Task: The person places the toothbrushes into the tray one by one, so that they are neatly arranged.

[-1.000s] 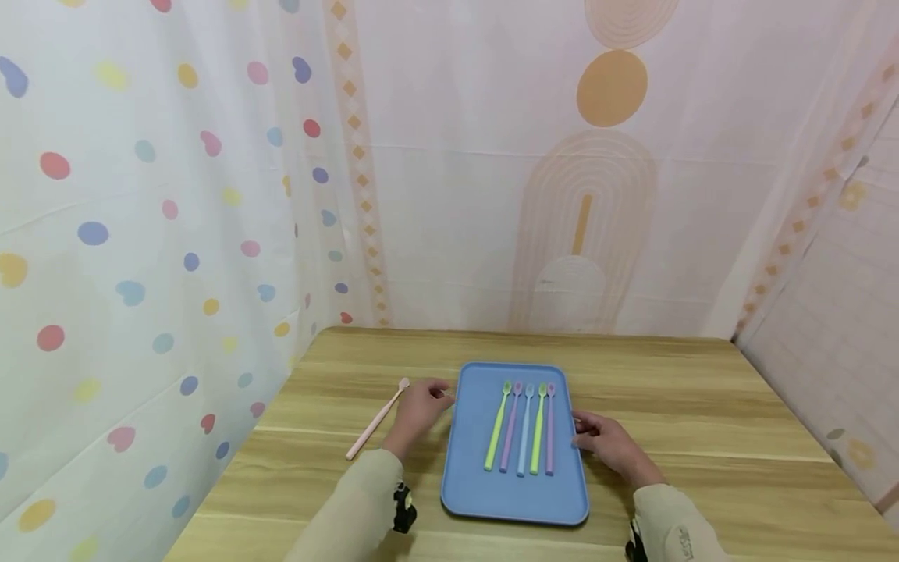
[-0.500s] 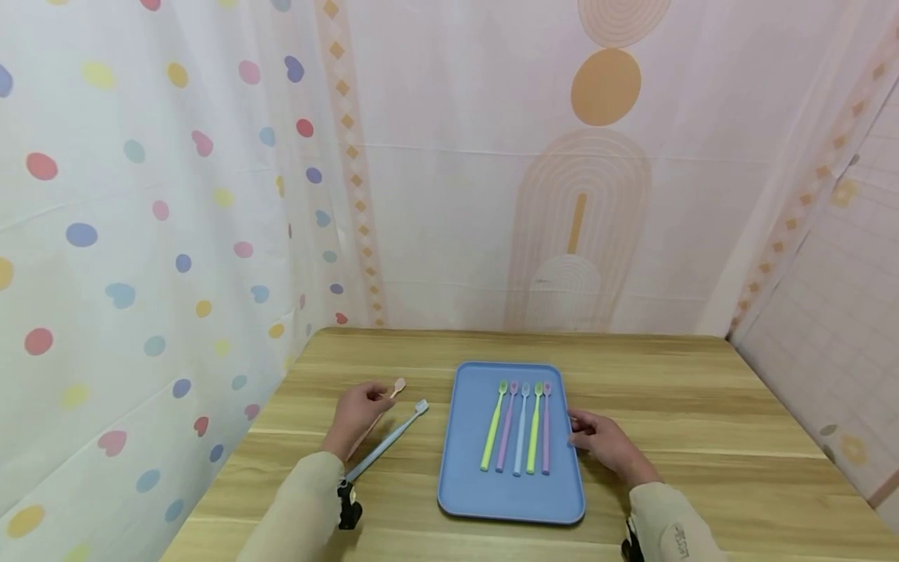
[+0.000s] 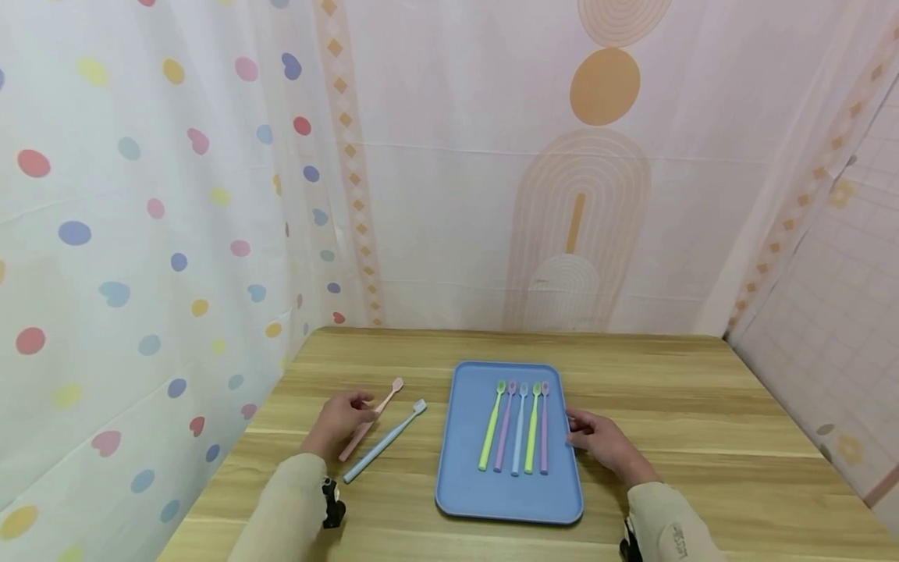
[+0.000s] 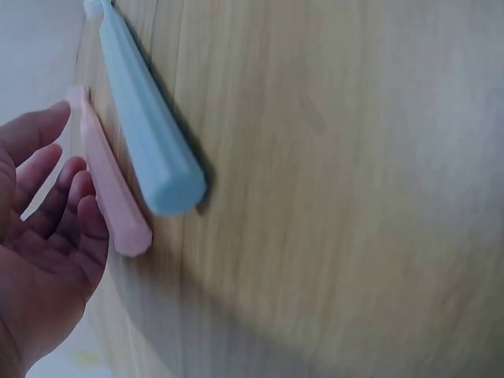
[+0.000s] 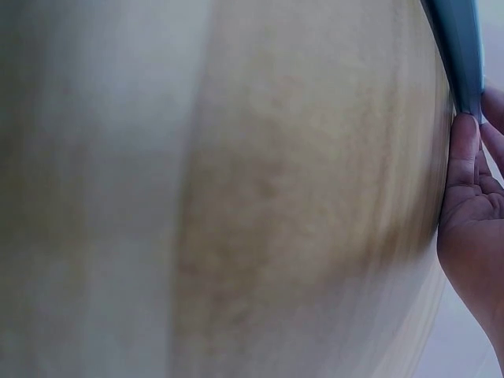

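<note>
In the head view, my left hand is over the left side of a pink toothbrush, its fingers loosely bent. The left wrist view shows the thumb near the brush's neck and the fingers beside its handle, with no clear grip. A light blue toothbrush lies just to the right. My right hand holds the right rim of a blue tray; in the right wrist view, thumb and fingers meet the tray's edge. Several toothbrushes, including a green toothbrush and a purple toothbrush, lie side by side on the tray.
The wooden table runs back to a patterned curtain. A dotted curtain hangs along the left side.
My left hand has moved left from beside the tray to the pink toothbrush. The light blue toothbrush, hidden earlier by the left arm, now shows fully. My right hand stays on the tray.
</note>
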{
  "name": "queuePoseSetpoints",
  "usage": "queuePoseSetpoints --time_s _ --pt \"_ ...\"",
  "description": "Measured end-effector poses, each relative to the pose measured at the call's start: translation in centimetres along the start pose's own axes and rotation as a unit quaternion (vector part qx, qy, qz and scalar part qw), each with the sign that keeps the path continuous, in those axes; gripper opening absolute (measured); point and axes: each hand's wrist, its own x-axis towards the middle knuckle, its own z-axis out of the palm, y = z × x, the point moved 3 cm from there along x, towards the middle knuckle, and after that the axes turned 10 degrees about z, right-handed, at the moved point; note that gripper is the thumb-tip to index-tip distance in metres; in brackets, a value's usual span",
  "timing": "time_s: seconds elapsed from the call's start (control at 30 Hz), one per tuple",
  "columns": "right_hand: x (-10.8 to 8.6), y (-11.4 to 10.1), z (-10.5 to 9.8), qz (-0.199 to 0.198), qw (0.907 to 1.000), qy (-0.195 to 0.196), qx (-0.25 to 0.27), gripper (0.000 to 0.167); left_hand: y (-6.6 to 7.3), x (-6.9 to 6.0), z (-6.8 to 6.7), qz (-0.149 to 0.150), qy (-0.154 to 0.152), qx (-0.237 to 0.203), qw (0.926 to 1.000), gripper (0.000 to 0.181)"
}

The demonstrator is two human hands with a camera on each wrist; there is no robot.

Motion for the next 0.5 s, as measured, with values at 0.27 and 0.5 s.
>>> queuePoseSetpoints --time_s 0.27,0.5 --pt "0.02 0.03 0.07 0.006 1.0 0.0 0.005 0.05 0.32 -0.21 -0.35 -0.003 -0.045 -0.014 0.9989 0.041" --pt "-0.08 0.0 0.01 0.007 1.0 -0.001 0.004 0.05 0.33 -0.08 -0.19 -0.011 -0.057 -0.011 0.9982 0.045"
